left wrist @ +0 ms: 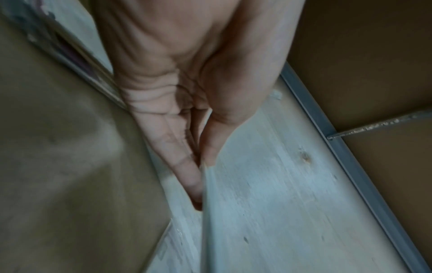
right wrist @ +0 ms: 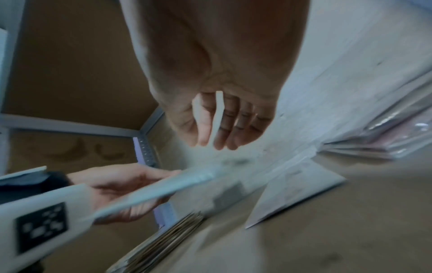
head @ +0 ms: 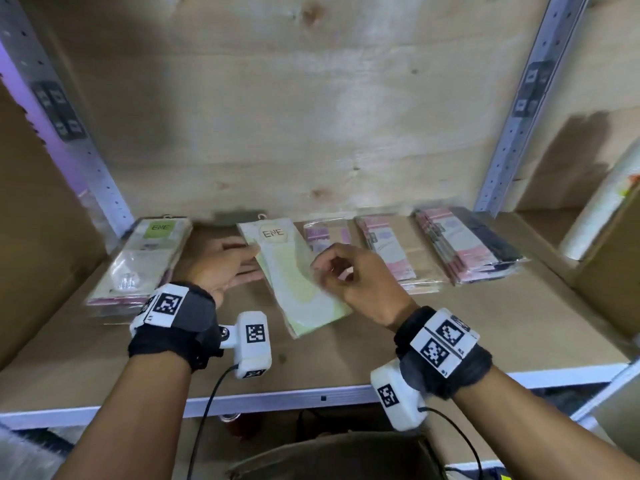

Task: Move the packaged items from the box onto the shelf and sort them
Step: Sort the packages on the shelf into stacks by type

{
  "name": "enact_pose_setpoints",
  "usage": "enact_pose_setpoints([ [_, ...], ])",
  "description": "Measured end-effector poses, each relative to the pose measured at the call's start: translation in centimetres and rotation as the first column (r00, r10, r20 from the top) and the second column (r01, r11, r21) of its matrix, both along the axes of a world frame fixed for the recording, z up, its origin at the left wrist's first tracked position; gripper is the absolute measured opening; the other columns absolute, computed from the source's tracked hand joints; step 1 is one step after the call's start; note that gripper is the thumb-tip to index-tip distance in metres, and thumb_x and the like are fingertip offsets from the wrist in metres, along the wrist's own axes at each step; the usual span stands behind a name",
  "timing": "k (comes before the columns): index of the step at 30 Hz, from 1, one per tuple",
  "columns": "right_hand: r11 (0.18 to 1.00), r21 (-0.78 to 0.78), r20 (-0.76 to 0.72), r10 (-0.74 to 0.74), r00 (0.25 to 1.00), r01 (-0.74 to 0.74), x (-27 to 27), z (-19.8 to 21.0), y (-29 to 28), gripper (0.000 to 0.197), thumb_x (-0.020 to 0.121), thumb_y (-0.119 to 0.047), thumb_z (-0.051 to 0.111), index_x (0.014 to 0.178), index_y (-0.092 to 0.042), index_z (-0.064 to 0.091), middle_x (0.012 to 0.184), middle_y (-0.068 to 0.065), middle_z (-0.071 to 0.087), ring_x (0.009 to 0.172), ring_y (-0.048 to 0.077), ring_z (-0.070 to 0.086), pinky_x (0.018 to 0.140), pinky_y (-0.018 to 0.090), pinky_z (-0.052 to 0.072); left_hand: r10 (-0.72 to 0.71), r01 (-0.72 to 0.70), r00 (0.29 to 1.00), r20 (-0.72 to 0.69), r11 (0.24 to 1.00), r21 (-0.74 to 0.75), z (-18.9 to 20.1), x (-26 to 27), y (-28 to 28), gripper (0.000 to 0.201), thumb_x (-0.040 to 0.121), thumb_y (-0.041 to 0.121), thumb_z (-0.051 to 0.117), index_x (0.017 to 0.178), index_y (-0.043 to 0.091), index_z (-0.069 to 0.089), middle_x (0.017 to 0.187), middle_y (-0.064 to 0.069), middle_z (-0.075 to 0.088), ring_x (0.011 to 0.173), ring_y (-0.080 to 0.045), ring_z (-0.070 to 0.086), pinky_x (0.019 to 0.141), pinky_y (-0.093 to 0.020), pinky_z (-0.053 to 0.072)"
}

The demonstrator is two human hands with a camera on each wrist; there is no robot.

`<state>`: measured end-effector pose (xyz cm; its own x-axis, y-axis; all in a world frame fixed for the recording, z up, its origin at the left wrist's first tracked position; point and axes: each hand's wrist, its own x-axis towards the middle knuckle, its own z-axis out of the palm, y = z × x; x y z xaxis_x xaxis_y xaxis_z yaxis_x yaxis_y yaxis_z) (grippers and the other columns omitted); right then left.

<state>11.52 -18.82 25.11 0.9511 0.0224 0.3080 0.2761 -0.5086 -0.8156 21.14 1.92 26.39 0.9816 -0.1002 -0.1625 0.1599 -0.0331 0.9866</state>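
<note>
Left hand [head: 221, 268] at the left edge of a pale green packet [head: 294, 278] marked "ENE", fingers [left wrist: 187, 171] long and nearly straight beneath it, thumb laid along the top edge; in the left wrist view the packet's thin edge [left wrist: 208, 194] sits pinched between thumb and forefinger. Packet held slantwise just above the shelf [head: 450, 334], hanger end toward the back wall, near end toward the front rail.

Right hand [head: 349, 275] over the packet's right edge, fingers curled loosely inward. In the right wrist view a thin white strip [right wrist: 218, 118] stands between thumb and fingertips [right wrist: 224, 133]; cannot tell whether that is a grip on the packet's edge or only a touch. Hands apart, one on each side of the packet.

On the shelf, a row along the back: at far left a stack of clear-wrapped packets [head: 145, 258] topped by a green "ENE" label; behind the right hand a pink-printed pack [head: 325, 235], partly hidden; then a pile of pink-and-white packs [head: 388, 251]; farthest right a thicker pile with dark packs on its outer side [head: 467, 247]. Piles lying flat, each set apart from the next.

Below the shelf's front rail, the dark rim of a box [head: 329, 452], contents not visible.
</note>
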Motion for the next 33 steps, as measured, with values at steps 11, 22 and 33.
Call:
enact_pose_setpoints([
  [11, 0.957, 0.291, -0.341, 0.107, 0.934, -0.003, 1.0, -1.1, -3.1, 0.037, 0.089, -0.014, 0.071, 0.120, -0.001, 0.056, 0.122, 0.036, 0.058, 0.112, 0.047, 0.058, 0.105, 0.053, 0.043, -0.067, 0.065, 0.998, -0.016, 0.991, -0.116, -1.3, 0.6, -1.6, 0.035, 0.097, 0.026, 0.060, 0.126, 0.007, 0.060, 0.113, -0.008, 0.074, 0.101, -0.021, 0.071, 0.076, -0.029, 0.058],
  [22, 0.978, 0.117, -0.345, 0.202, 0.917, -0.171, 0.6, -1.6, -3.7, 0.030, 0.093, -0.016, 0.067, 0.121, -0.011, 0.060, 0.058, -0.016, 0.057, 0.059, 0.010, 0.047, 0.064, 0.019, 0.037, 0.120, -0.135, 0.980, 0.157, 0.987, 0.086, -2.0, 1.0, 0.1, 0.023, 0.091, 0.043, 0.065, 0.093, 0.021, 0.073, 0.094, 0.000, 0.077, 0.093, -0.020, 0.070, 0.084, -0.035, 0.052],
  [33, 0.978, 0.149, -0.271, 0.182, 0.945, -0.146, 1.1, -1.9, -3.4, 0.031, 0.092, -0.018, 0.069, 0.121, -0.014, 0.059, 0.092, 0.004, 0.074, 0.083, 0.018, 0.068, 0.086, 0.026, 0.052, 0.003, -0.037, 0.992, -0.126, 0.962, -0.271, -1.8, 0.4, 0.5, 0.035, 0.090, 0.051, 0.060, 0.105, 0.020, 0.068, 0.096, 0.000, 0.070, 0.080, -0.013, 0.062, 0.073, -0.025, 0.052],
])
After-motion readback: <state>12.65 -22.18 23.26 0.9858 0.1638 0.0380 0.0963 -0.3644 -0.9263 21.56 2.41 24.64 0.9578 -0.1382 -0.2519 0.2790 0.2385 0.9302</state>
